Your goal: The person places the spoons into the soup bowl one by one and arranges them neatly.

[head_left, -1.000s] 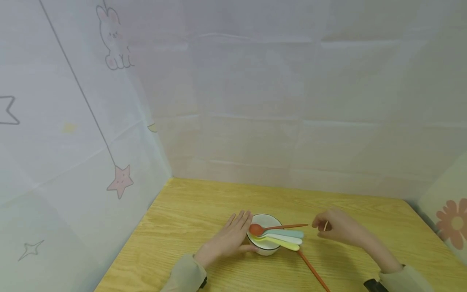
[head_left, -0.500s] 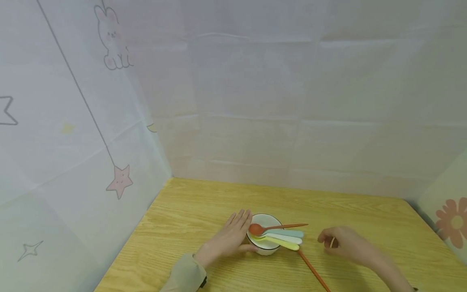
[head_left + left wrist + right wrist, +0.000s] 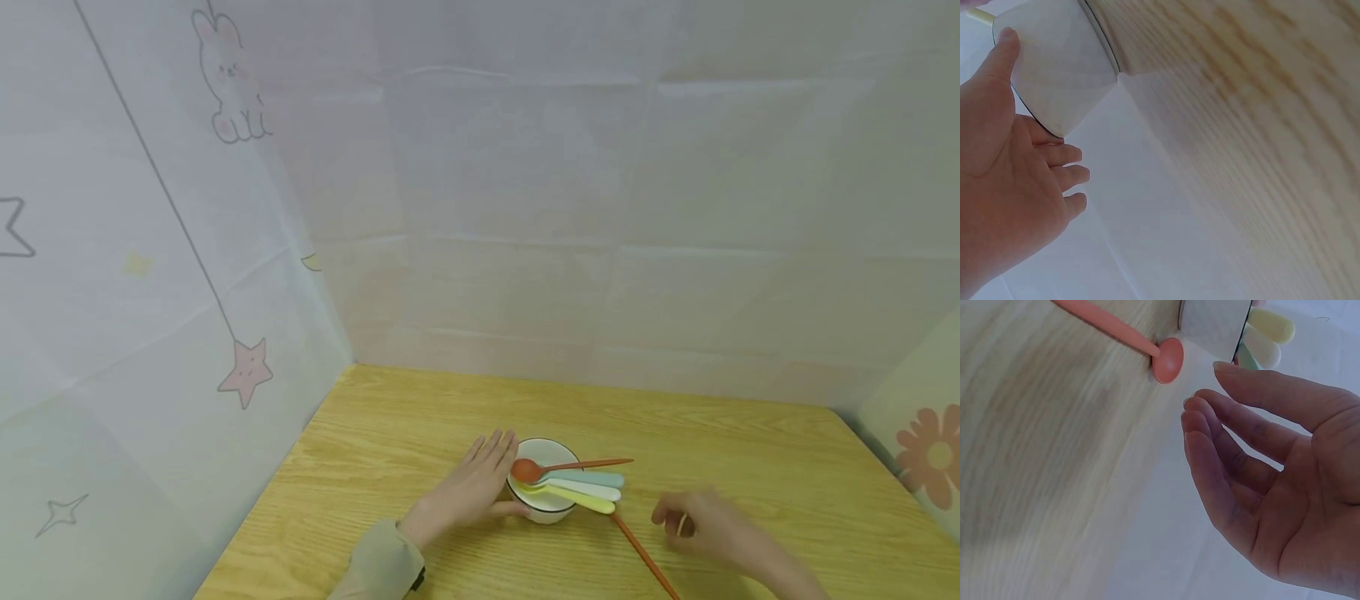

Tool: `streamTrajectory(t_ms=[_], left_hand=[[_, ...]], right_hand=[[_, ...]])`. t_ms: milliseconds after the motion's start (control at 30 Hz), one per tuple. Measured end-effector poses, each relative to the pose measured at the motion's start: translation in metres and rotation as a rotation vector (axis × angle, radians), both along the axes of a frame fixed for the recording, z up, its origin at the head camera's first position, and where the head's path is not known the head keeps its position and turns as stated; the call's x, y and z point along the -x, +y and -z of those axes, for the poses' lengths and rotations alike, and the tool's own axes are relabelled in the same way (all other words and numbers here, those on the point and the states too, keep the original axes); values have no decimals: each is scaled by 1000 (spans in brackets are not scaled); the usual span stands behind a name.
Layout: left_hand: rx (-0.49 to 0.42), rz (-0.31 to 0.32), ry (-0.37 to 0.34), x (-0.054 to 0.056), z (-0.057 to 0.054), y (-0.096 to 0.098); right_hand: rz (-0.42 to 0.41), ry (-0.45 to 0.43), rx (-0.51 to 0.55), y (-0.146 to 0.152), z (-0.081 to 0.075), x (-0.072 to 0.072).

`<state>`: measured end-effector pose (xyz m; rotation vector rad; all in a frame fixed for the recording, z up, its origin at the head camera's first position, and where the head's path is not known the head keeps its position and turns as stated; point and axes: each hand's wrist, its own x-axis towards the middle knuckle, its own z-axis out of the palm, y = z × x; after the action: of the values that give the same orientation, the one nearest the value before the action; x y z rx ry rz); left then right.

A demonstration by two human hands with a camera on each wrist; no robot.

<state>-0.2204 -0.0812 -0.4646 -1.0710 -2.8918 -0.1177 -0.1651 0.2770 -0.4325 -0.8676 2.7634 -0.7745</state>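
A white bowl with a dark rim stands on the table. Against its left side my left hand holds it; the left wrist view shows the thumb on the bowl's wall. In the bowl lean an orange-red spoon, a light blue-handled utensil, a white one and a yellow one. A second orange-red spoon lies on the table beside the bowl, its handle pointing toward me. To the right hovers my right hand, fingers loosely bent and holding nothing.
The wooden table reaches back to a pale fabric backdrop. Another printed sheet hangs at the left, and one with a flower print at the right.
My right hand has moved away from the utensils, to the right and toward me. My left hand, the bowl and the utensils look the same.
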Motion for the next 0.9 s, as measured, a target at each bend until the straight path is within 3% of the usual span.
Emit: streamTrajectory(t_ms=[367, 700, 900], left_hand=[[-9, 8, -7, 0, 1, -1], [-13, 8, -4, 0, -1, -1], [-11, 8, -1, 0, 0, 0]], right_hand=[[-21, -60, 74, 1, 20, -8], [77, -295, 91, -2, 27, -15], [97, -342, 105, -2, 28, -17]])
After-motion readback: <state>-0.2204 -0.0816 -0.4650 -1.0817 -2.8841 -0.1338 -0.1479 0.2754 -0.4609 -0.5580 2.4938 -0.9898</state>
